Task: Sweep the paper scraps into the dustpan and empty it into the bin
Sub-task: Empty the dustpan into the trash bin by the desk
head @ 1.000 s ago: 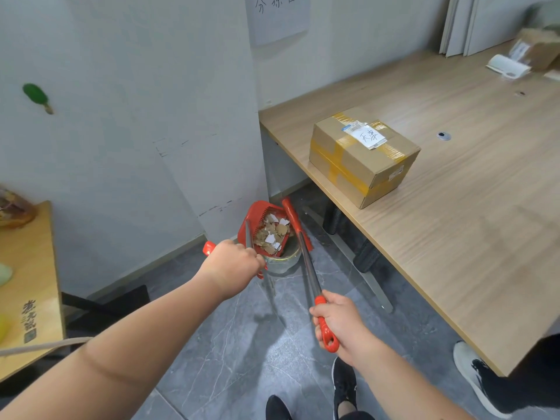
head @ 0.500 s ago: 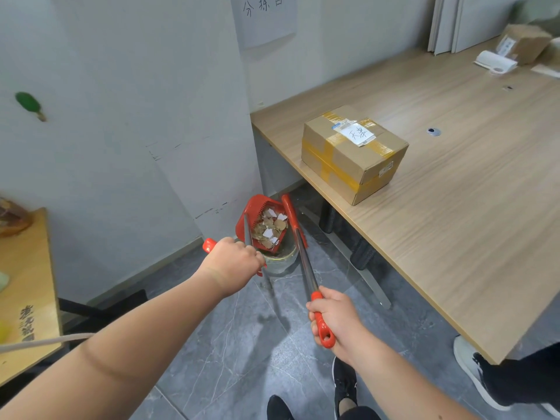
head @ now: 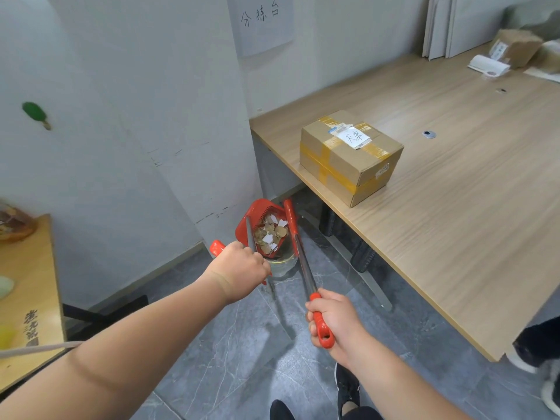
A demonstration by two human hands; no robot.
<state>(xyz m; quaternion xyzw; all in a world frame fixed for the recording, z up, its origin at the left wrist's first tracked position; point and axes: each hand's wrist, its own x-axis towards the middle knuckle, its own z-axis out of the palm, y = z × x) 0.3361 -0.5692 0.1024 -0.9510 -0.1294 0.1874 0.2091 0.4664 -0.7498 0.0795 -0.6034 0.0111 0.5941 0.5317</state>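
Note:
A red dustpan (head: 246,221) hangs tilted over a small clear-lined bin (head: 283,263) on the grey floor by the wall. White and brown paper scraps (head: 270,234) lie heaped inside the pan. My left hand (head: 241,269) is closed around the dustpan's metal handle, whose red end sticks out to its left. My right hand (head: 330,321) grips the red end of the broom handle (head: 303,268). The red broom head (head: 289,213) stands against the pan's right side above the bin.
A wooden desk (head: 454,237) fills the right side with a taped cardboard box (head: 351,156) on it. Its metal legs stand just right of the bin. A smaller wooden table (head: 27,298) is at the left. Another person's shoes (head: 536,359) are at the right edge.
The view has shifted slightly. Both hands keep their grips, and the dustpan stays tilted over the bin with scraps still inside.

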